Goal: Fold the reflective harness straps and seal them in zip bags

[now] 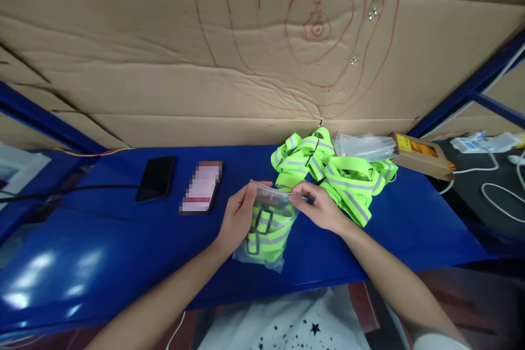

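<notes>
A clear plastic bag (267,235) with a folded neon-green reflective strap inside rests on the blue table (123,240). My left hand (238,219) grips the bag's left side near its mouth. My right hand (318,205) pinches the bag's top edge on the right. Just behind my right hand lies a loose pile of neon-green reflective straps (328,172) with grey bands.
A black phone (156,178) and a second phone (200,187) lie at the left on the table. Empty clear bags (365,146) and a brown cardboard box (422,156) sit behind the pile. White cables (498,197) run at the right. A cardboard wall (246,65) backs the table.
</notes>
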Demonstrator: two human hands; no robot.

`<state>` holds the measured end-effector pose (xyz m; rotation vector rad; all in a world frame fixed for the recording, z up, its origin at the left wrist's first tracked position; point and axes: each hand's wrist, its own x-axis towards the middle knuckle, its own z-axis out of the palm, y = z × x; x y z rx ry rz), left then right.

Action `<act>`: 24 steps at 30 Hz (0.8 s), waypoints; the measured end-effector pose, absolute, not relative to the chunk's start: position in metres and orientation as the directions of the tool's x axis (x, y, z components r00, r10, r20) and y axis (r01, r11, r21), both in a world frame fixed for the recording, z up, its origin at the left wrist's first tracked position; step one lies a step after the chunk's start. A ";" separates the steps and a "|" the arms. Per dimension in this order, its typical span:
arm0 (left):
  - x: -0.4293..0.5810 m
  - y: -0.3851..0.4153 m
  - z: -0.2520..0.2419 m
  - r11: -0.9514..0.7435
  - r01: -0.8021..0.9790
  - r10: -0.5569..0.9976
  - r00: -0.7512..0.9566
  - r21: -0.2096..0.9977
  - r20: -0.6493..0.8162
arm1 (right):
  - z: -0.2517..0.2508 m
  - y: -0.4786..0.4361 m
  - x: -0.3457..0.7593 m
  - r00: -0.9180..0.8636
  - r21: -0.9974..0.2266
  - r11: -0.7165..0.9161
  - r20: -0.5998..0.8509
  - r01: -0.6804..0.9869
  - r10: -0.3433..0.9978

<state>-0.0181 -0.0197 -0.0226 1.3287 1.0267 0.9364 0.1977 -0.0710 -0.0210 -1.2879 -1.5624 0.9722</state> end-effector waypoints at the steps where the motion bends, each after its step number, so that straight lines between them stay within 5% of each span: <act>1: -0.018 -0.020 -0.023 0.037 0.047 0.953 0.299 0.998 -0.049 | -0.022 -0.071 0.197 -0.081 -0.936 0.159 0.141 0.314 0.987; 13: -0.011 -0.026 -0.021 -0.020 0.116 0.931 0.365 0.993 -0.024 | -0.029 -0.067 0.196 -0.130 -0.947 0.163 0.131 0.276 0.983; 24: -0.010 -0.021 -0.028 0.033 0.122 0.907 0.413 0.992 -0.081 | -0.023 -0.065 0.213 -0.183 -0.948 0.038 -0.022 0.315 0.983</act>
